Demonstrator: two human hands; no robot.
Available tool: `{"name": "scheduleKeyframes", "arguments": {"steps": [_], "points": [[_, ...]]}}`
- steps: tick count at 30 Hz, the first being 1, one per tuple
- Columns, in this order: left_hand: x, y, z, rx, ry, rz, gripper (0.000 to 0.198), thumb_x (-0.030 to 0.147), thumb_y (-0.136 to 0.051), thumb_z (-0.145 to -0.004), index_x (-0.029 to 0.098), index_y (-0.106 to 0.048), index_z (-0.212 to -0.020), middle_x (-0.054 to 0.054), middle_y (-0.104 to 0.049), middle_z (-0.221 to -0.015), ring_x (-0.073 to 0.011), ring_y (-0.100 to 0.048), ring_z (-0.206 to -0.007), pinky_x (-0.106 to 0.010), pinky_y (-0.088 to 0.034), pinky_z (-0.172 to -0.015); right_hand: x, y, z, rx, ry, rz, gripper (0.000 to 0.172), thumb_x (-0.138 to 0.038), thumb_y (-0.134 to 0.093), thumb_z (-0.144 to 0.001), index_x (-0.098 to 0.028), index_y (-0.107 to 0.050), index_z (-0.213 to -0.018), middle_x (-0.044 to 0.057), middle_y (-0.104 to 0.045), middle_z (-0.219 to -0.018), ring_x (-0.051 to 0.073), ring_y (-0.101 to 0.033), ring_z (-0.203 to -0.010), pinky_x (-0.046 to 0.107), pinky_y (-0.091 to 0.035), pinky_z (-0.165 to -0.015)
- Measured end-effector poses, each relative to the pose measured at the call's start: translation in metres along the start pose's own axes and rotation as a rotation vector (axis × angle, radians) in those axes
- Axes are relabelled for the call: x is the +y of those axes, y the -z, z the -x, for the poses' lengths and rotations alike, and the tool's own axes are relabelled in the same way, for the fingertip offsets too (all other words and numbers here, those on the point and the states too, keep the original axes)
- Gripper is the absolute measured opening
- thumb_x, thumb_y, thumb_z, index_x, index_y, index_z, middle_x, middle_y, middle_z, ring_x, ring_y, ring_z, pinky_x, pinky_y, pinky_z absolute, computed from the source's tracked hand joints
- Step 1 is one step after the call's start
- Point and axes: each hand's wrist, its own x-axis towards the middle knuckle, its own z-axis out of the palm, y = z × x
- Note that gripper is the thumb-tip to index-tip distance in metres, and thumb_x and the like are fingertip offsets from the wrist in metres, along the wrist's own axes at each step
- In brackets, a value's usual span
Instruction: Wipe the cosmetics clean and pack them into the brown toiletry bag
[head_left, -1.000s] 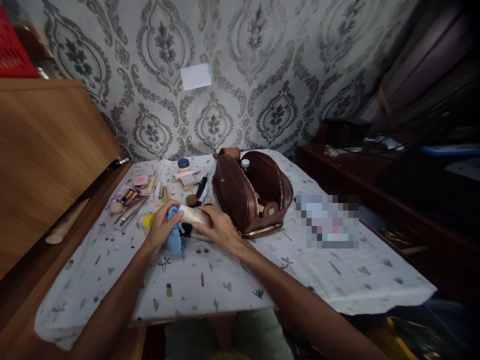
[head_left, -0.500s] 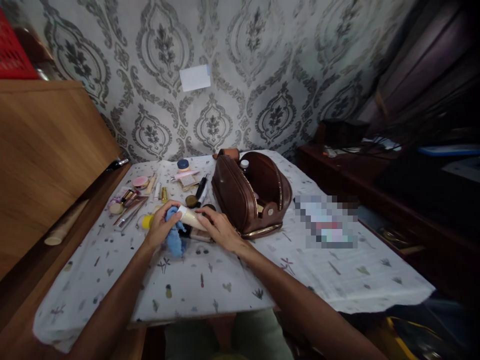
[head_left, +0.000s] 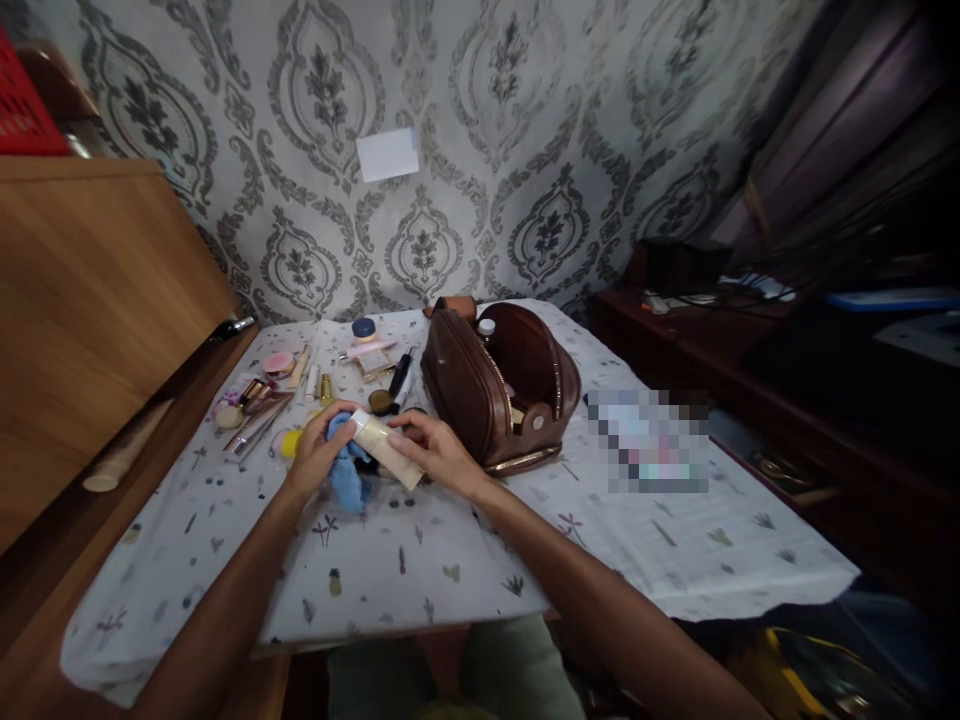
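Note:
My left hand is closed on a crumpled blue cloth and presses it against the capped end of a cream tube. My right hand grips the tube's flat end, holding it slantwise just above the printed white tablecloth. An open brown leather pouch with a gold zipper stands right of my hands, close to my right hand.
Several cosmetics lie behind my hands: a pink compact, a blue-lidded jar, brushes, a small gold bottle, a yellow cap. A wooden cabinet stands left, a dark sideboard right.
The tube has tilted, its flat end swinging down toward me in my right hand. The cloth stays at its capped end.

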Motion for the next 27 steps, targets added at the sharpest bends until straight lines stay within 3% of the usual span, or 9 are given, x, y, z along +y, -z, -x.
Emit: {"name": "scheduleKeyframes", "arguments": {"steps": [4, 7, 12, 16, 22, 27], "points": [[0.002, 0.001, 0.001, -0.033, -0.022, 0.074, 0.038, 0.052, -0.059, -0.079, 0.019, -0.067, -0.096, -0.003, -0.067, -0.087, -0.0204, -0.06, -0.082, -0.027, -0.046, -0.072, -0.005, -0.003, 0.003, -0.057, -0.094, -0.208, 0.06, -0.071, -0.062, -0.078, -0.02, -0.058, -0.109, 0.0, -0.063, -0.076, 0.014, -0.059, -0.062, 0.024, -0.045, -0.056], [-0.001, 0.001, 0.002, -0.03, -0.007, 0.109, 0.038, 0.052, -0.062, -0.079, 0.019, -0.067, -0.096, -0.003, -0.066, -0.085, -0.0197, -0.06, -0.08, -0.027, -0.046, -0.07, -0.007, -0.004, 0.003, -0.069, -0.089, -0.215, 0.057, -0.069, -0.06, -0.081, -0.019, -0.058, -0.108, 0.0, -0.063, -0.077, 0.014, -0.058, -0.062, 0.024, -0.044, -0.056], [-0.004, -0.003, 0.001, 0.045, 0.064, 0.133, 0.039, 0.054, -0.064, -0.076, 0.018, -0.065, -0.091, 0.0, -0.059, -0.074, -0.0142, -0.052, -0.063, -0.023, -0.043, -0.056, -0.008, -0.005, 0.003, -0.003, 0.058, 0.134, 0.053, -0.058, -0.065, -0.081, -0.018, -0.059, -0.116, 0.003, -0.066, -0.095, 0.017, -0.062, -0.081, 0.028, -0.047, -0.072], [-0.003, -0.005, 0.001, 0.091, 0.103, 0.143, 0.037, 0.052, -0.066, -0.074, 0.019, -0.064, -0.088, 0.004, -0.053, -0.065, -0.0115, -0.047, -0.055, -0.021, -0.04, -0.05, -0.012, -0.008, 0.006, 0.063, 0.154, 0.46, 0.071, -0.042, -0.082, -0.068, -0.021, -0.052, -0.129, 0.008, -0.063, -0.121, 0.023, -0.06, -0.103, 0.034, -0.046, -0.088], [-0.003, -0.003, 0.001, 0.07, 0.044, 0.144, 0.035, 0.051, -0.066, -0.075, 0.018, -0.067, -0.089, 0.003, -0.055, -0.066, -0.0117, -0.049, -0.056, -0.02, -0.043, -0.049, -0.021, -0.009, 0.009, 0.065, 0.13, 0.505, 0.05, -0.034, -0.075, -0.074, -0.018, -0.058, -0.118, 0.006, -0.068, -0.103, 0.02, -0.062, -0.086, 0.031, -0.046, -0.076], [-0.004, -0.007, 0.002, 0.094, 0.073, 0.199, 0.04, 0.055, -0.069, -0.073, 0.018, -0.065, -0.089, 0.004, -0.053, -0.062, -0.0109, -0.049, -0.052, -0.019, -0.041, -0.046, -0.017, -0.006, 0.007, 0.049, 0.11, 0.41, 0.046, -0.039, -0.073, -0.077, -0.019, -0.062, -0.117, 0.004, -0.069, -0.1, 0.018, -0.061, -0.083, 0.029, -0.045, -0.074]]}}
